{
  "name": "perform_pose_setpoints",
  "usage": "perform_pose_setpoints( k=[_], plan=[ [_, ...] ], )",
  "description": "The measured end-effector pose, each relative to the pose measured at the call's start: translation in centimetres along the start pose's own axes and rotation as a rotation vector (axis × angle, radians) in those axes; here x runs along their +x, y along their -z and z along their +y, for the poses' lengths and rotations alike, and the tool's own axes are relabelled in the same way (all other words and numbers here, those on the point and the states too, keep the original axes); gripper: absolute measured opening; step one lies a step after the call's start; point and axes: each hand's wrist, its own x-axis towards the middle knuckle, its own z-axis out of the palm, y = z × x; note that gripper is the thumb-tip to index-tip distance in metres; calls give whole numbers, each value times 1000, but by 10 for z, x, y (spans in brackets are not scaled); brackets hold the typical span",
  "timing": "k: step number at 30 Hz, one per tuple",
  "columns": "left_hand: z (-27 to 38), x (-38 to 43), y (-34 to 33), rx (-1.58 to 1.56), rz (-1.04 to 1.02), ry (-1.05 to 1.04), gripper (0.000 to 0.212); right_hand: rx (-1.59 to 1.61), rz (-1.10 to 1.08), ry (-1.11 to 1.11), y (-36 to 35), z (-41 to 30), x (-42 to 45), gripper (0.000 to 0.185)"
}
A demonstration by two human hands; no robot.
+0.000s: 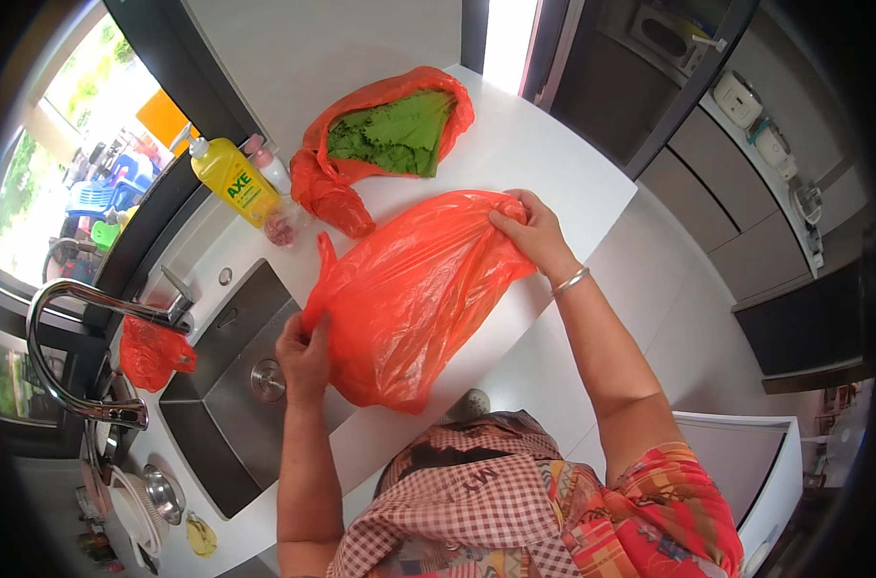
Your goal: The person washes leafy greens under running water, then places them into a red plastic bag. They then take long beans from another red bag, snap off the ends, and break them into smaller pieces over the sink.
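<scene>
A red plastic bag (409, 296) is spread between my two hands, above the white countertop's front edge. My left hand (304, 354) grips its left side, over the sink. The far right corner of the bag is pinched by my right hand (528, 227), which has a silver bangle at the wrist. Behind it lies another red plastic bag (463, 108), its mouth wide and green leafy vegetables (402, 130) showing inside. A crumpled red bag part (329, 195) lies in front of those leaves. Whether the held bag contains anything cannot be told.
A yellow Axe dish soap bottle (235, 180) and a pink-capped bottle (270, 166) stand by the window. The steel sink (228, 404) has a chrome faucet (84, 289) behind it, near a small red bag (152, 350). Metal bowls (162, 495) sit beyond the sink's left end.
</scene>
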Motion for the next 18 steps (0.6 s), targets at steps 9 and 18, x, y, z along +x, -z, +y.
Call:
perform_pose_setpoints(
  k=[9, 18],
  plan=[
    [57, 17, 15, -327, -186, -28, 20, 22, 157, -97, 18, 3, -57, 47],
    [99, -5, 14, -502, -302, -98, 20, -594, 114, 445, -10, -58, -101, 59]
  ],
)
